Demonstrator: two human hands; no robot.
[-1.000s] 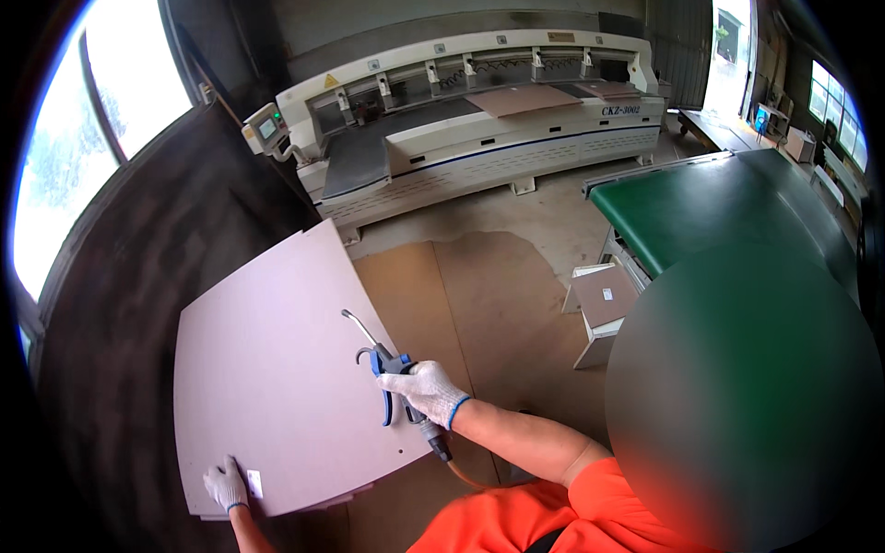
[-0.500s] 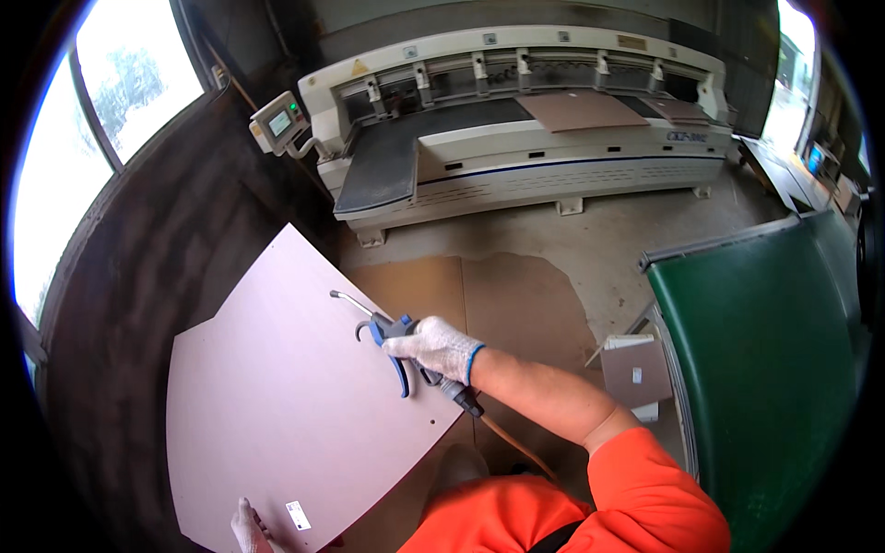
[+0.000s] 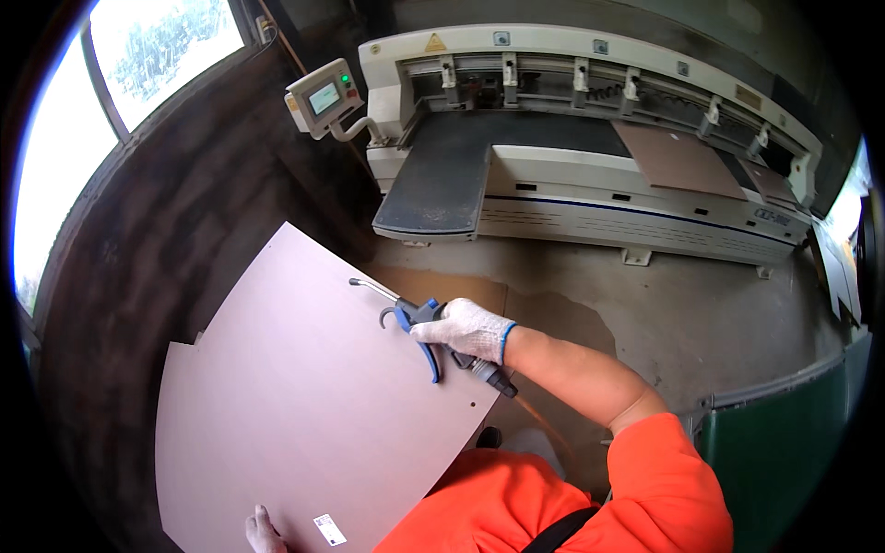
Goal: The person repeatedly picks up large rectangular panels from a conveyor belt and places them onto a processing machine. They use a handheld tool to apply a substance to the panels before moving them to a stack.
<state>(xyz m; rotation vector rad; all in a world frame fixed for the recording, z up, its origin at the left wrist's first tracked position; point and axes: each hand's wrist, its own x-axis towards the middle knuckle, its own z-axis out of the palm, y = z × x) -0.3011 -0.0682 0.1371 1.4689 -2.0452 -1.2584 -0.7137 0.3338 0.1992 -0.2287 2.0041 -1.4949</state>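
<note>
A blue-and-grey air blow gun [image 3: 427,330] with a bent metal nozzle is in my right hand [image 3: 470,329], whose white-gloved fingers wrap its handle. Its nozzle points left, over a large pale pinkish panel [image 3: 295,369]. A hose runs from the handle down past my body. My left hand [image 3: 265,532], also gloved, is at the panel's near edge, thumb side on its face; the other fingers are mostly hidden below the picture. Close to that hand a white label [image 3: 329,529] sticks to the panel. A small dark hole shows near the panel's right corner.
A long white drilling machine [image 3: 572,175] spans the back, with a dark bed and a brown panel [image 3: 682,158] on it. Its control screen [image 3: 324,98] stands at the left end. A green conveyor belt [image 3: 774,452] lies at right. Brown sheeting [image 3: 562,323] covers some floor.
My view has swung right and lifted, so the machine looks larger and the conveyor sits lower. The blow gun and right hand have shifted slightly right over the panel, still gripped.
</note>
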